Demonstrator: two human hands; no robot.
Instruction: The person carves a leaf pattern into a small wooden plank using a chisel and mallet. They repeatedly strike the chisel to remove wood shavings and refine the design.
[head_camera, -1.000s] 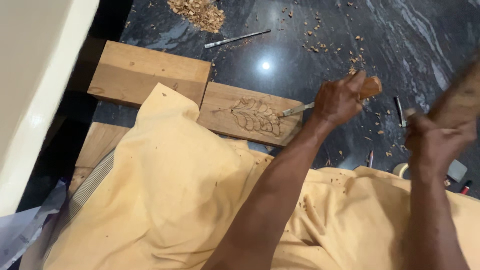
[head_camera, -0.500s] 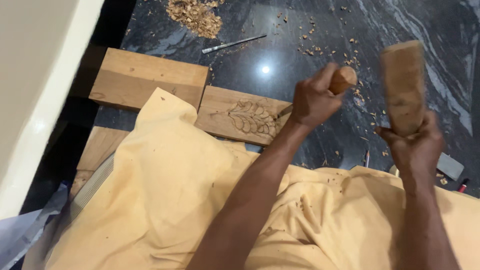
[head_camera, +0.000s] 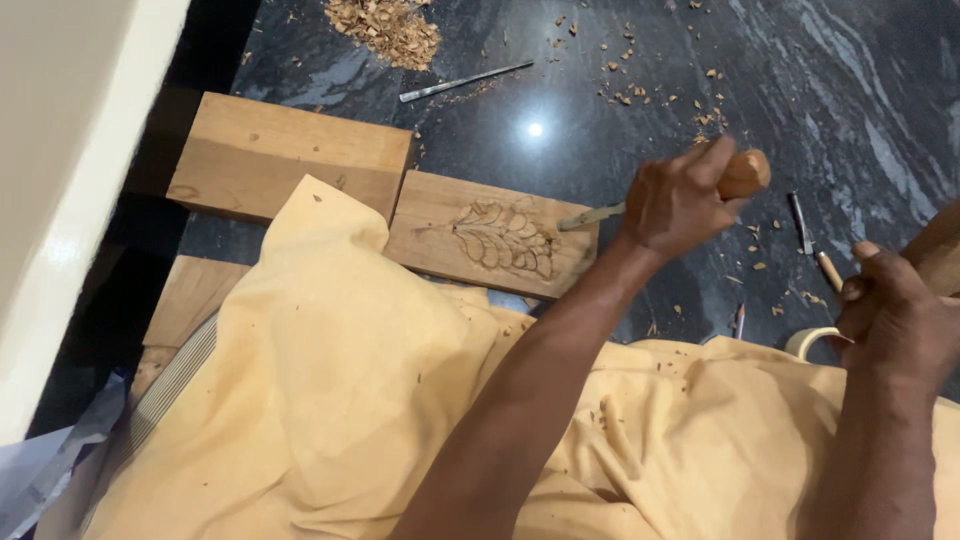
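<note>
— Fingers of the left hand (head_camera: 680, 205)?
— Wrapped tight round a chisel (head_camera: 660, 195), tip on the carved board (head_camera: 490, 235).
— Right hand (head_camera: 895, 320)?
— Clenched on a wooden mallet (head_camera: 940, 250), mostly out of frame.
— Around them?
— Yellow cloth (head_camera: 330, 400) overlapping the board's near edge; shavings (head_camera: 385, 25) and a loose tool (head_camera: 465, 82) lie beyond.

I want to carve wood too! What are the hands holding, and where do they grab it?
The left hand grips a chisel by its wooden handle. The right hand grips a wooden mallet, mostly out of frame, so the grip spot cannot be told.
</note>
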